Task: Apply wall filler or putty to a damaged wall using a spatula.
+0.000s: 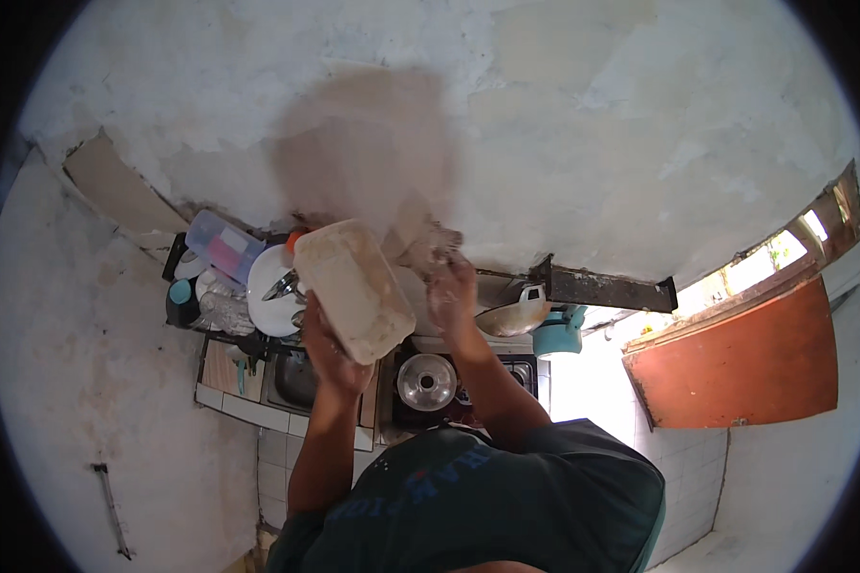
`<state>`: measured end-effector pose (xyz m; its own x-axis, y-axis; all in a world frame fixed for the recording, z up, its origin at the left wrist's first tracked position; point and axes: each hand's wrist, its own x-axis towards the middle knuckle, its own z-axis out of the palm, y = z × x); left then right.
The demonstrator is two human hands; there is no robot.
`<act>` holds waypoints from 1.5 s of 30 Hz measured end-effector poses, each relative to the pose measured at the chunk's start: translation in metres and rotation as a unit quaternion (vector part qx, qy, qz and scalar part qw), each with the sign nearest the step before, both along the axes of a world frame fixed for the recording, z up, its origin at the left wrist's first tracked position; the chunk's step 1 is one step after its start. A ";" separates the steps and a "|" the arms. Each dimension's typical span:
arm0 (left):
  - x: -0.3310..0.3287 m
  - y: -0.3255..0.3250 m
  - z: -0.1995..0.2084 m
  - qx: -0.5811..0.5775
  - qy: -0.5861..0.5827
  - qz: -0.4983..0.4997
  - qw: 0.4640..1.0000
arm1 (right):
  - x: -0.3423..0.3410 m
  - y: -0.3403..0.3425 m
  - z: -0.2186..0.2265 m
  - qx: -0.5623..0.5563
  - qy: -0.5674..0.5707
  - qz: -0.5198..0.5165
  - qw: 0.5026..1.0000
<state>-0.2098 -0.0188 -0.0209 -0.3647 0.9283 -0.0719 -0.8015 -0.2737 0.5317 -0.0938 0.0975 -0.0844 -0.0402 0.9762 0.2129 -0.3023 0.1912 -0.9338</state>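
Note:
My left hand (336, 355) grips the lower left side of a cream rectangular plastic tub (354, 291), held tilted above the sink. Pale, wet-looking smears coat the tub's inside. To the right of it, my right hand (449, 286) is raised near the wall. Greyish matter covers its fingers, which are blurred, so I cannot make out whether they hold anything. Below the right hand, a round metal pot lid or pan with a central opening (426, 382) sits on the stove (388, 393).
A dish rack at left holds a white plate (275, 310), a clear plastic box (224, 246) and glasses. The metal sink (291, 380) lies beneath. A frying pan (513, 317) and a turquoise pot (557, 334) hang at right under a dark shelf (610, 289). An orange shutter (736, 368) juts out farther right.

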 end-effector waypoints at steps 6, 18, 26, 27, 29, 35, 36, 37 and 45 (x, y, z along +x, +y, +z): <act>0.009 0.013 0.012 0.007 -0.015 -0.035 0.999 | 0.033 -0.022 0.019 -0.049 0.260 0.031 0.964; 0.020 0.027 0.008 0.008 -0.015 -0.039 0.999 | 0.050 -0.024 0.014 0.003 0.194 0.002 0.981; 0.031 0.032 0.010 0.005 -0.015 -0.048 0.999 | 0.054 -0.033 0.017 0.262 -0.205 -0.128 0.934; 0.032 0.033 0.013 0.003 -0.003 -0.043 0.999 | 0.055 -0.036 0.017 0.175 -0.174 -0.074 0.966; 0.030 0.036 0.014 0.002 0.009 -0.034 0.999 | 0.054 -0.035 0.021 0.088 -0.140 -0.015 0.986; 0.024 0.035 0.023 0.010 0.006 -0.024 1.000 | 0.057 -0.023 0.044 0.204 -0.260 0.070 0.941; 0.025 0.033 0.027 0.009 0.011 -0.020 1.000 | 0.058 -0.021 0.045 0.187 -0.299 0.088 0.932; 0.024 0.032 0.029 0.008 0.016 -0.017 1.000 | 0.058 -0.019 0.046 0.171 -0.337 0.106 0.920; 0.008 0.027 0.035 0.059 -0.026 -0.013 0.998 | 0.060 -0.012 0.064 0.219 -0.368 0.171 0.887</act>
